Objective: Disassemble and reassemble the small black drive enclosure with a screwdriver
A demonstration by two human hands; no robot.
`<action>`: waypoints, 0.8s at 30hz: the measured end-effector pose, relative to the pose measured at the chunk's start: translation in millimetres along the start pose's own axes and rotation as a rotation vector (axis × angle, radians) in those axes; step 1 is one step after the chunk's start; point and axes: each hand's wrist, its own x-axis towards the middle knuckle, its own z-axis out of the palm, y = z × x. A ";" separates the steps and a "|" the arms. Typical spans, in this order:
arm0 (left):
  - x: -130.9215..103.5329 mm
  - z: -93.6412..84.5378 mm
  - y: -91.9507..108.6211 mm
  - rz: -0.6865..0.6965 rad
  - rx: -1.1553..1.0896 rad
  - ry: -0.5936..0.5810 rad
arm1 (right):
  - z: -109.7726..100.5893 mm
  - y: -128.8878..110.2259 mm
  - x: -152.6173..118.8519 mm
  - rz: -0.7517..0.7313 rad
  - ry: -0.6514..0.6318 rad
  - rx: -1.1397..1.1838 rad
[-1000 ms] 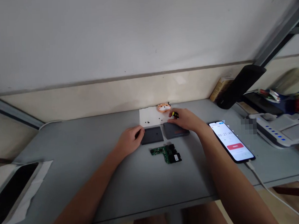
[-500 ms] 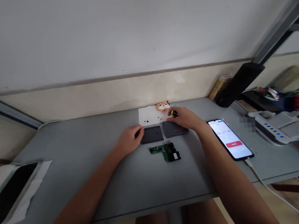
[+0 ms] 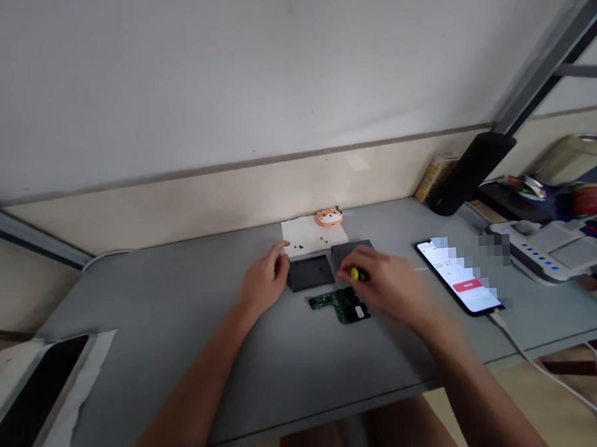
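On grey desk, right hand, slightly blurred, grips yellow-ended tool near green circuit board, while left hand, index finger extended, sits at left edge of dark panel, its grasp unclear.

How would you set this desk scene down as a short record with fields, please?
Left hand: beside the dark panel, thumb near its left edge; contact unclear
Right hand: gripping a yellow-tipped tool, near the green circuit board
Second dark part: right of the panel, partly hidden by the right hand
White paper: behind the panel, bearing small dark pieces
Phone: right of the right hand, screen lit, white cable attached
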 end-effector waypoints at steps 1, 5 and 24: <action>0.2 -0.6 -0.2 -0.012 0.010 0.017 | 7.7 -1.3 -12.6 -0.049 -0.023 -0.027; 1.4 1.0 -0.2 -0.048 0.064 0.071 | 26.2 4.6 -46.2 -0.138 -0.099 -0.097; 3.3 1.5 -3.3 -0.065 0.124 0.075 | -14.6 4.3 38.3 -0.207 -0.139 -0.079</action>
